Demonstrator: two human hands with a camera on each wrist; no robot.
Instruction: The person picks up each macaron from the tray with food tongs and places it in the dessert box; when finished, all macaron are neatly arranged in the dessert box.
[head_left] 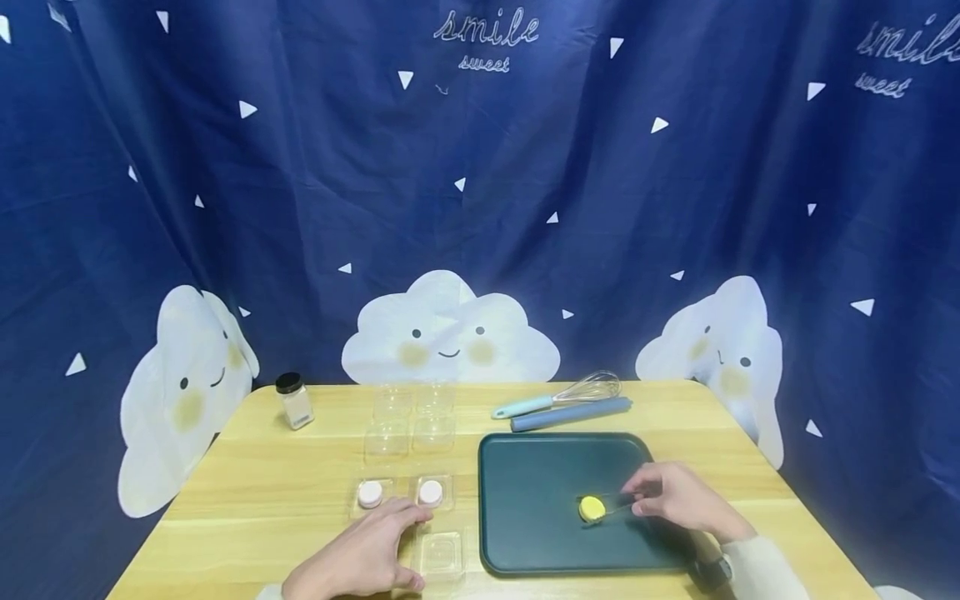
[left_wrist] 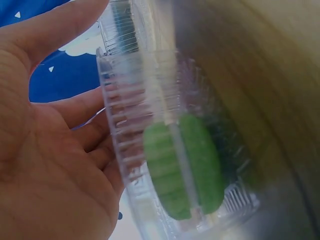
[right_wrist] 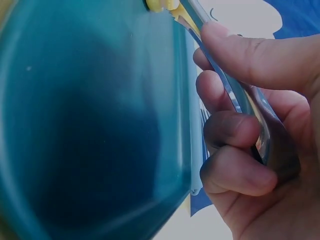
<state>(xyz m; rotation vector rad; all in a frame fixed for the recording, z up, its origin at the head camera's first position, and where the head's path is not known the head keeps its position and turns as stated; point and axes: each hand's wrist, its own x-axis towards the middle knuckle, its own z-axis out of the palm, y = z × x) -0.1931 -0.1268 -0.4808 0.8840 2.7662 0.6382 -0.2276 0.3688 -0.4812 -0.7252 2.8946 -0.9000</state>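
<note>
My right hand (head_left: 678, 500) holds metal tongs (right_wrist: 235, 90), its thumb on one side and fingers curled round the other. Between the tongs' tips is a yellow macaron (head_left: 592, 509), over the dark green tray (head_left: 525, 500). My left hand (head_left: 367, 546) is spread beside the clear plastic boxes, its thumb apart from the fingers. In the left wrist view a green macaron (left_wrist: 185, 167) sits inside a clear box (left_wrist: 125, 125) next to that palm; the head view hides it. Two pale macarons (head_left: 370, 494) lie in clear boxes beyond my left fingers.
Another clear box (head_left: 441, 554) stands between my left hand and the tray. Clear lids or boxes (head_left: 387, 439) are grouped further back. A black-capped jar (head_left: 295, 402) is at back left; a whisk (head_left: 555, 402) and a blue-grey rolling pin (head_left: 570, 414) lie behind the tray.
</note>
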